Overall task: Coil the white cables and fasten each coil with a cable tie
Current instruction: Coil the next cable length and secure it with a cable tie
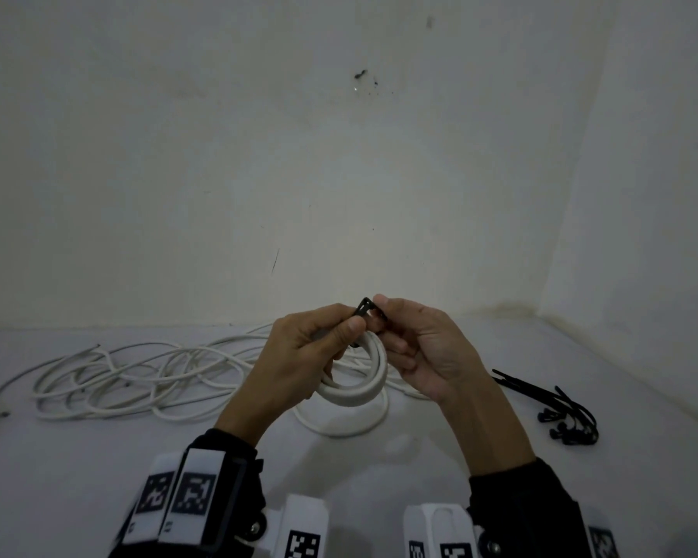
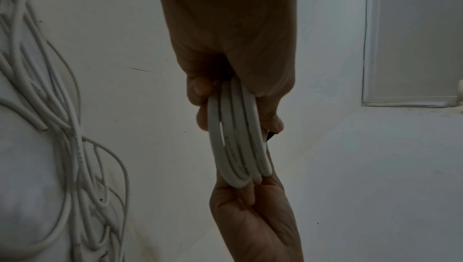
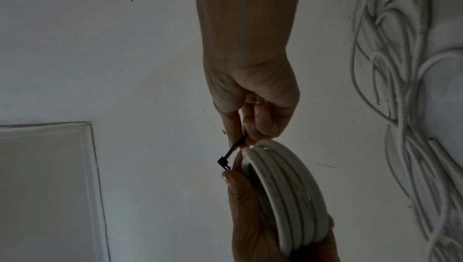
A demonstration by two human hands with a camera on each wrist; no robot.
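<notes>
The left hand (image 1: 299,352) gripped the upright coil (image 1: 363,386); the right hand (image 1: 424,348) pinched the cable tie (image 1: 364,310) at its top.

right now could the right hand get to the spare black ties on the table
Probably yes, but not freely: the right hand pinches the black cable tie on the coil. The spare ties lie uncovered on its side.

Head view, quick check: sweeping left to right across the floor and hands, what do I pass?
Loose white cables → left hand → black cable tie pinched between both hands → right hand → spare black cable ties. The white coil hangs below the hands, so I leave it unplaced.
</notes>
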